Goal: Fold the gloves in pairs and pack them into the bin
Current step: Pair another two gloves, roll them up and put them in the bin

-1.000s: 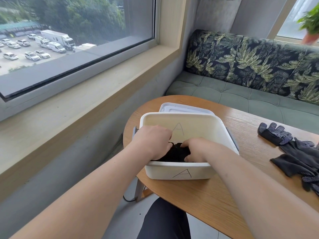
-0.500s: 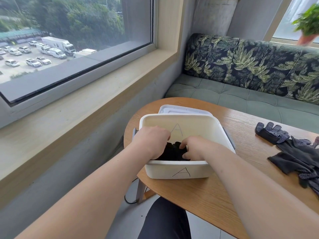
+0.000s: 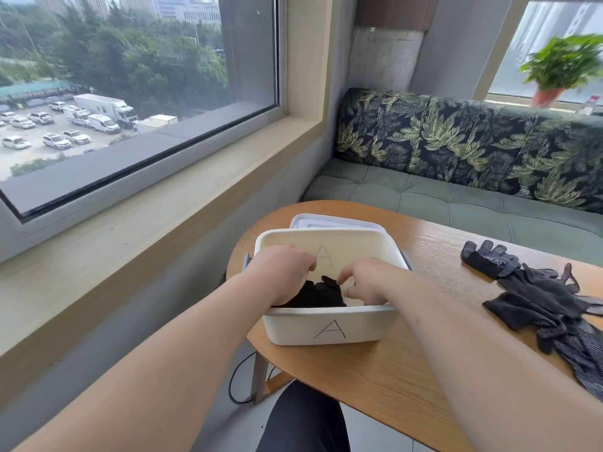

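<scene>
One white bin, marked A on its near wall, stands on the wooden desk, with one lid lying flat just behind it. One dark bundle of folded gloves lies inside against the near wall, toward the left. Its long axis runs left to right and a glove tip sticks up toward the far wall. Both hands reach into the bin, close together. The left hand curls over the bundle's left end, fingertips hidden. The right hand, fingers bent, touches its right edge. Whether either hand grips cannot be told. One heap of loose gloves, too tangled to count, lies well apart at the right.
</scene>
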Demonstrator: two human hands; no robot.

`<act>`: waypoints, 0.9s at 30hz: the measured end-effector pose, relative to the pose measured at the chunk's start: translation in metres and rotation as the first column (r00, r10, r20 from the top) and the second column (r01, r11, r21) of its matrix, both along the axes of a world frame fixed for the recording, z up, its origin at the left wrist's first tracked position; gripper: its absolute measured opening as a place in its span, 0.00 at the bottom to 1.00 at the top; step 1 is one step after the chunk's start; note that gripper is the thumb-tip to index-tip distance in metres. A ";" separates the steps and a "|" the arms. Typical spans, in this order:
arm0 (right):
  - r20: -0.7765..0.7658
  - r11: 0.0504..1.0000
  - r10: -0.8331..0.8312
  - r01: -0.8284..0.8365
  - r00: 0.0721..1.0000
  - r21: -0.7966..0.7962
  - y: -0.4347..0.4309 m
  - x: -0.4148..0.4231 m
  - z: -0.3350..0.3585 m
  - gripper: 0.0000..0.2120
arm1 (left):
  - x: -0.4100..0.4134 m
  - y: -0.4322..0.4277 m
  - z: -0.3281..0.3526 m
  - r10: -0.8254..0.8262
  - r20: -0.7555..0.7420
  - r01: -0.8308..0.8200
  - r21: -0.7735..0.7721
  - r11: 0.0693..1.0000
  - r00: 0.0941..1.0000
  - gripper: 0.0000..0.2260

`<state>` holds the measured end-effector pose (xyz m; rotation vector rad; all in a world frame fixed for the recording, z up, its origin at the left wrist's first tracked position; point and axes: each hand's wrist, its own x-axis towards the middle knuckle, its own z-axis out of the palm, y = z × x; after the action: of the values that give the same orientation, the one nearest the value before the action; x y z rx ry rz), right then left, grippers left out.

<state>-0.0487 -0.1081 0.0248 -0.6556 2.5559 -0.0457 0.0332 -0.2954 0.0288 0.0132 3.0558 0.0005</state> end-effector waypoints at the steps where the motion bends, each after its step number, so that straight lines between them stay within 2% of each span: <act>1: 0.003 1.000 -0.020 0.020 1.000 -0.022 0.004 0.001 0.003 0.18 | 0.000 0.001 0.001 -0.002 -0.004 0.002 0.003 1.000 1.000 0.17; 11: -0.085 0.988 -0.078 0.065 0.993 -0.142 0.029 0.018 0.027 0.16 | -0.007 0.034 0.016 -0.017 -0.027 0.018 0.058 0.998 1.000 0.14; 16: -0.155 0.929 -0.168 0.103 0.974 -0.355 0.057 0.020 0.043 0.14 | -0.019 0.063 0.022 -0.077 -0.040 0.081 0.104 0.991 0.996 0.14; 20: -0.234 0.889 -0.258 0.136 0.937 -0.438 0.090 0.020 0.051 0.14 | -0.026 0.094 0.029 -0.148 -0.075 0.157 0.126 0.980 0.986 0.16; 27: -0.310 0.875 -0.401 0.260 0.862 -0.409 0.160 0.030 0.037 0.14 | -0.028 0.159 0.027 -0.295 -0.257 0.333 0.119 0.935 0.920 0.17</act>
<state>-0.0191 0.0522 0.0621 -0.3530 3.0595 -0.5650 0.0053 -0.1362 0.0561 0.5560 3.2393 0.2420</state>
